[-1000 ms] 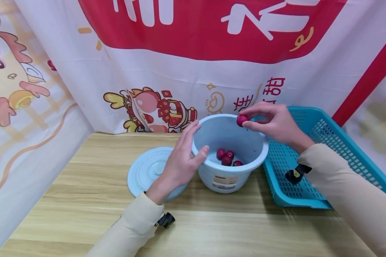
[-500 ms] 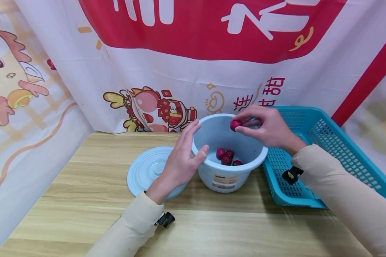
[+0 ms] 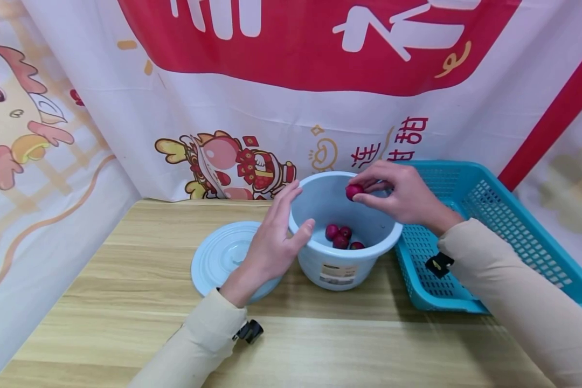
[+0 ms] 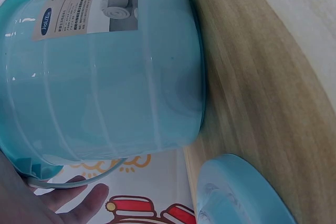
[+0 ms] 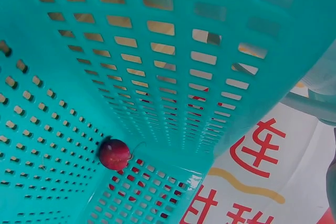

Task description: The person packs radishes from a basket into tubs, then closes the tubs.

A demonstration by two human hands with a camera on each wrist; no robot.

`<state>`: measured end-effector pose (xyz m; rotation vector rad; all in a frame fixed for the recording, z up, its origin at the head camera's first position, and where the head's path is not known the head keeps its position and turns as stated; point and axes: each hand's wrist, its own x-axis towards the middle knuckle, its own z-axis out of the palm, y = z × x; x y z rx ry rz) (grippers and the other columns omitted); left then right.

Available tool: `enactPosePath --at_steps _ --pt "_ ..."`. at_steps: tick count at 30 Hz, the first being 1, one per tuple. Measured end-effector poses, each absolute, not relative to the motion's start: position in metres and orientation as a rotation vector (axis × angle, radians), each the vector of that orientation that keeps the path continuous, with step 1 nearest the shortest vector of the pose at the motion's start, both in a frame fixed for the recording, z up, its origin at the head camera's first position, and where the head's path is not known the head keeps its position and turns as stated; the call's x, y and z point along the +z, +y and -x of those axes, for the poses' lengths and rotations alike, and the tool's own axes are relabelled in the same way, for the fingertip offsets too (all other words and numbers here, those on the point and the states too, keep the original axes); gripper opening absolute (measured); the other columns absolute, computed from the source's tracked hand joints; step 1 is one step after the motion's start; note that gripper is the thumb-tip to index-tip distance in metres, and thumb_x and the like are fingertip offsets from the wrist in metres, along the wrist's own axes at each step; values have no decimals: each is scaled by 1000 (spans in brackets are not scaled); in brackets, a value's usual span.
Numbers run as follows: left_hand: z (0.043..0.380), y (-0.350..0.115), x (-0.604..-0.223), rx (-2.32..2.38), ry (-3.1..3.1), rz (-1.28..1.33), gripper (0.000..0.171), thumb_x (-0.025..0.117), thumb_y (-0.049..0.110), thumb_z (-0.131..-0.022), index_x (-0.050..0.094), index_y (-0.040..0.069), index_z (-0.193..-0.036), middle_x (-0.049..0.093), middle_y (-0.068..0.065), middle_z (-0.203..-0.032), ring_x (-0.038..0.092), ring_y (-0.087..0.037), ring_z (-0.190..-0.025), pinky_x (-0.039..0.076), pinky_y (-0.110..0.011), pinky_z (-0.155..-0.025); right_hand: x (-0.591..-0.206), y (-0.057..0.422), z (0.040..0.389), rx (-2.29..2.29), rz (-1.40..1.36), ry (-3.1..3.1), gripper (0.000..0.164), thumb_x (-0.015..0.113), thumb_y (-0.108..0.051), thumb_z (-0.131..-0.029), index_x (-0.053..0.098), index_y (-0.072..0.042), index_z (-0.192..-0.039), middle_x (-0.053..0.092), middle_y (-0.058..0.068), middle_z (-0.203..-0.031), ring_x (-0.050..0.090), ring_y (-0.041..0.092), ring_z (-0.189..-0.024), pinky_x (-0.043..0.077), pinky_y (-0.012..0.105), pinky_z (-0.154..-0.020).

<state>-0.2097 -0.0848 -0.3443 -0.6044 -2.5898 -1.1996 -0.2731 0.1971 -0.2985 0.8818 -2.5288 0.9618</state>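
A small round dark-red fruit is pinched between the thumb and fingertips of my right hand, over the mouth of a light-blue bucket in the head view. Several similar fruits lie on the bucket's floor. My left hand rests at the bucket's left rim, fingers extended along the outside and thumb lying across the edge. In the left wrist view, the fingers of this hand show behind the bucket's thin handle. The right wrist view hides the pinched fruit.
Left of the bucket lies its round light-blue lid, partly under my left forearm. A teal perforated basket stands to the right, under my right forearm; one red fruit sits inside it. A printed cloth hangs behind the wooden table.
My right hand has moved left with the fruit, from the bucket's right back rim to over its opening, and then nearly stopped. The left hand has stayed in place.
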Motion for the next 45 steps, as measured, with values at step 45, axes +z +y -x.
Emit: enactPosePath --at_steps 45 --pt "208 -85 -345 -1202 -2587 602 78 47 55 -100 30 19 -167 20 8 -178 28 -21 -163 41 -65 -121 -291 206 273 1308 -705 -2506 37 85 -23 -90 77 -15 -125 74 5 -122 72 15 -105 63 20 -84"
